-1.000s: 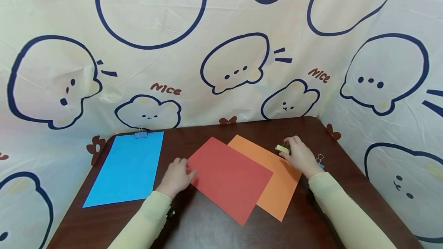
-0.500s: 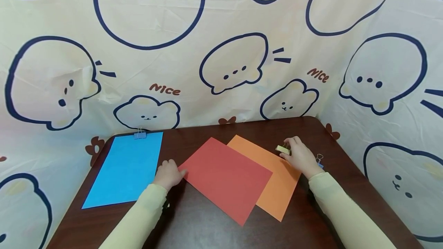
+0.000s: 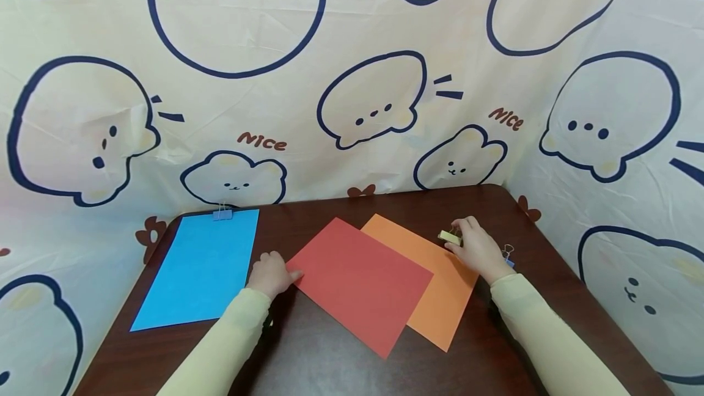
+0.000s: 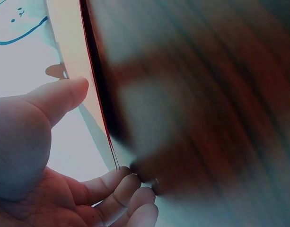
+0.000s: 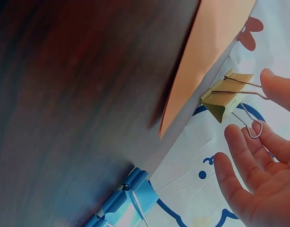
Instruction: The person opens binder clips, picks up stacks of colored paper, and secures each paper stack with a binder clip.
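Observation:
My left hand (image 3: pixel 269 275) is at the left corner of a red paper sheet (image 3: pixel 360 286), thumb over the sheet's edge. In the left wrist view the thumb and the other fingers stand apart, and the fingertips are right at the thin red edge. The red sheet partly covers an orange paper sheet (image 3: pixel 445 304), turned at another angle. My right hand (image 3: pixel 477 248) pinches a yellow binder clip (image 3: pixel 450 238) by its wire handles, beside the orange sheet's upper right edge. In the right wrist view the yellow binder clip (image 5: pixel 225 97) has its handles squeezed between thumb and fingers.
On the left of the dark brown table (image 3: pixel 324 353) lies a blue sheet (image 3: pixel 203 274) with a blue binder clip (image 3: pixel 222 215) on its top edge. Another blue binder clip (image 3: pixel 509 256) stands near my right wrist. A patterned cloth (image 3: pixel 297 109) hangs behind the table.
My left hand has moved left, off the red sheet's surface, to its left corner, then stayed nearly still. The right hand and the yellow binder clip have kept their place.

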A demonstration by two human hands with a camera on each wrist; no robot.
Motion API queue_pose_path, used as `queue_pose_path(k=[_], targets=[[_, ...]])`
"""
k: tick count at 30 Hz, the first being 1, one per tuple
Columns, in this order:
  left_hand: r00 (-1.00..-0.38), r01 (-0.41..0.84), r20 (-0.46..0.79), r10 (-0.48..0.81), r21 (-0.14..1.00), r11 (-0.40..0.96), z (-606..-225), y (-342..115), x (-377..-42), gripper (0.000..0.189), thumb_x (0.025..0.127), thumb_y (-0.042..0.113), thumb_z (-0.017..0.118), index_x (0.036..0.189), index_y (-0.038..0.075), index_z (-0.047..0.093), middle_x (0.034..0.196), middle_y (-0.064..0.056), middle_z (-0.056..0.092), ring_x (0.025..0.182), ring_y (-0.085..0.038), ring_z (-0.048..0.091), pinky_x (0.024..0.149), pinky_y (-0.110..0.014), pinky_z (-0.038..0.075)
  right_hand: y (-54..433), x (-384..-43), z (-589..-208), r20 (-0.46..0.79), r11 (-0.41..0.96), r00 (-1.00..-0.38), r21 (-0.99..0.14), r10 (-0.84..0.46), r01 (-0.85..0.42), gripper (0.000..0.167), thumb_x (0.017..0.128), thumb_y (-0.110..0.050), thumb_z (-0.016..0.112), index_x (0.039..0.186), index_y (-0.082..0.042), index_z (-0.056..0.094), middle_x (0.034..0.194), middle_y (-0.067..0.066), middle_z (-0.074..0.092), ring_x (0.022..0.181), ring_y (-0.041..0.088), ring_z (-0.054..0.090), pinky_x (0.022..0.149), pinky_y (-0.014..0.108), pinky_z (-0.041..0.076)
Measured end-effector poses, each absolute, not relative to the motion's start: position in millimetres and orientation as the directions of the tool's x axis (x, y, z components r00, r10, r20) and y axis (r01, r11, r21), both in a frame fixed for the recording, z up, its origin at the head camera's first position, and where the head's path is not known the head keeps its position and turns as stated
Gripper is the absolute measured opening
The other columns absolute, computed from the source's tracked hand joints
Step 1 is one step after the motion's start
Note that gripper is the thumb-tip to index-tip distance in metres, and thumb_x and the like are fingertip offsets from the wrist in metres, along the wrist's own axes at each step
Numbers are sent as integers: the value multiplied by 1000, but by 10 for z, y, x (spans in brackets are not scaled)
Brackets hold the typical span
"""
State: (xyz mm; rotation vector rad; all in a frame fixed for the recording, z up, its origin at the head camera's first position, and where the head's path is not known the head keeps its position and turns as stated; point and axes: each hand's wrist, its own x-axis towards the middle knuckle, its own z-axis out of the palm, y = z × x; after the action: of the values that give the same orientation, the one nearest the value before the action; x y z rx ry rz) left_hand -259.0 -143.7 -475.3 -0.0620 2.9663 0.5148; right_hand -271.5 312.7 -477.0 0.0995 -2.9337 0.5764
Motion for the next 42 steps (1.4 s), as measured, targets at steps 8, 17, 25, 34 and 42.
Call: queue_pose_path(k=[8, 17, 25, 34, 42], targets=[[-991, -65, -131, -23, 323, 944, -4754, -1439, -2597, 73, 86, 41, 82, 113, -19, 52, 101, -31, 55, 87, -38, 60, 77, -49, 59, 3130, -2719, -4767, 156, 925, -987, -367, -36, -92, 52, 95, -23, 76, 134, 2, 52, 127, 23, 52, 94, 30, 63, 92, 55, 56], [-992, -46, -124, -9, 298, 954, -4774, -1440, -2615, 73, 86, 43, 82, 111, -20, 53, 98, -29, 54, 83, -37, 61, 77, -48, 59, 3136, -2726, -4771, 160, 930, -986, -354, -41, -97, 51, 95, -23, 76, 133, 2, 53, 125, 22, 53, 91, 28, 63, 90, 53, 57], [-994, -28, -112, 1, 253, 967, -4763, -1427, -2608, 71, 87, 44, 81, 104, -19, 54, 93, -28, 53, 79, -36, 59, 74, -47, 58, 3142, -2731, -4777, 178, 932, -982, -343, -58, -117, 51, 94, -23, 77, 132, 2, 54, 123, 22, 53, 88, 28, 62, 87, 53, 58], [-995, -5, -99, 19, 235, 972, -4758, -1413, -2601, 65, 87, 44, 82, 95, -15, 56, 88, -24, 51, 76, -33, 57, 70, -45, 58, 3128, -2729, -4781, 175, 931, -983, -347, -56, -115, 51, 94, -23, 77, 132, 3, 54, 124, 23, 53, 89, 28, 62, 87, 53, 58], [-991, -40, -134, -4, 273, 961, -4779, -1425, -2623, 68, 87, 44, 82, 105, -16, 53, 93, -26, 51, 75, -32, 57, 68, -43, 56, 3113, -2732, -4781, 168, 932, -984, -347, -54, -110, 52, 93, -23, 78, 132, 3, 54, 125, 22, 53, 89, 28, 61, 87, 52, 58]])
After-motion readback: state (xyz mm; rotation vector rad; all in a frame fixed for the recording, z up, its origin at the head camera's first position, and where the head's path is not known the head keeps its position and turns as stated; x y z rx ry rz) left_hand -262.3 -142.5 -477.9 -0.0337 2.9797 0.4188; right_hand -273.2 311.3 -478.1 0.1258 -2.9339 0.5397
